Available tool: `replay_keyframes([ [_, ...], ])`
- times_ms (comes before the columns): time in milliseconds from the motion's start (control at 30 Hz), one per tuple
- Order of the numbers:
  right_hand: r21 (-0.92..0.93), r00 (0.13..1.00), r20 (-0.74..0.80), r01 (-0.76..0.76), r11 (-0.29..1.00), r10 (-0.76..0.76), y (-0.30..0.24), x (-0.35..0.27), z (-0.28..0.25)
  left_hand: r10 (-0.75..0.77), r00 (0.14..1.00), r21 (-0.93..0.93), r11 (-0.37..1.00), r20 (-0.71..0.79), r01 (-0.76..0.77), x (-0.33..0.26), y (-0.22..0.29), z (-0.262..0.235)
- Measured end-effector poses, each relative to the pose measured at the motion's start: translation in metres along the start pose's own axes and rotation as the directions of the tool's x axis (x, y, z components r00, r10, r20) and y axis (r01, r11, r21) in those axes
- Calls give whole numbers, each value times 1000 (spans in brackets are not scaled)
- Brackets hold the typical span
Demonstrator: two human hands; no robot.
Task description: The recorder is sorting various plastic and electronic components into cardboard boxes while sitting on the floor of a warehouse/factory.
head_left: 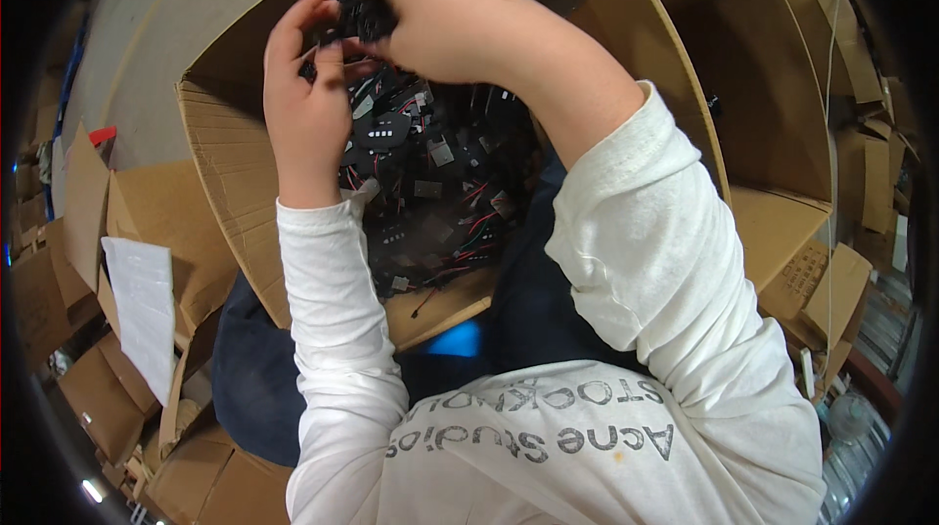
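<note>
Over the far side of an open cardboard box [230,158], my two hands are close together. My left hand [311,85] has its fingers curled around small black parts. Beside it, my right hand [425,21] is bent inward and grips a dark black bundle [367,17], perhaps parts with wires; its exact kind is too dark to make out. The right fingertips are mostly hidden. Below both hands the box holds a heap of black plastic electronic pieces [425,188], some with red and black wires and small silvery plates. One dark oval piece [381,132] has a row of white marks.
Another open cardboard box [763,56] stands at the right. Cardboard flaps [166,222] and a white foam sheet [140,305] lie at the left. My legs in dark trousers [254,378] straddle the near side of the box. A pale floor [147,56] shows beyond.
</note>
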State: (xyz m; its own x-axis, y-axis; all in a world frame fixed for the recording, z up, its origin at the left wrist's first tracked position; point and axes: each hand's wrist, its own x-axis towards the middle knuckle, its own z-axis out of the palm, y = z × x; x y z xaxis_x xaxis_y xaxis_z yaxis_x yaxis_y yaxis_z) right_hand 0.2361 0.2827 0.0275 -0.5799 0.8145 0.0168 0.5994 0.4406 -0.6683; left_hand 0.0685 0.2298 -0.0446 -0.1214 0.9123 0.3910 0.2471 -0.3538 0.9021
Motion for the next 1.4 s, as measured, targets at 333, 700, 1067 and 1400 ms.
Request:
replay_keyframes([
  [333,146,993,82,-98,984,87,-12,-1,13,-460,888,-619,701,-15,353,-2,23,2],
  [700,455,909,-277,410,791,-312,-7,-2,12,-77,996,-312,948,-47,59,-3,12,6],
  [1067,450,985,-122,163,878,-120,-24,-8,-8,-147,964,-65,989,-220,135,4,7,-32],
  [1400,462,965,-189,250,851,-181,-27,-3,41,-260,958,-685,720,-124,107,-12,25,4],
])
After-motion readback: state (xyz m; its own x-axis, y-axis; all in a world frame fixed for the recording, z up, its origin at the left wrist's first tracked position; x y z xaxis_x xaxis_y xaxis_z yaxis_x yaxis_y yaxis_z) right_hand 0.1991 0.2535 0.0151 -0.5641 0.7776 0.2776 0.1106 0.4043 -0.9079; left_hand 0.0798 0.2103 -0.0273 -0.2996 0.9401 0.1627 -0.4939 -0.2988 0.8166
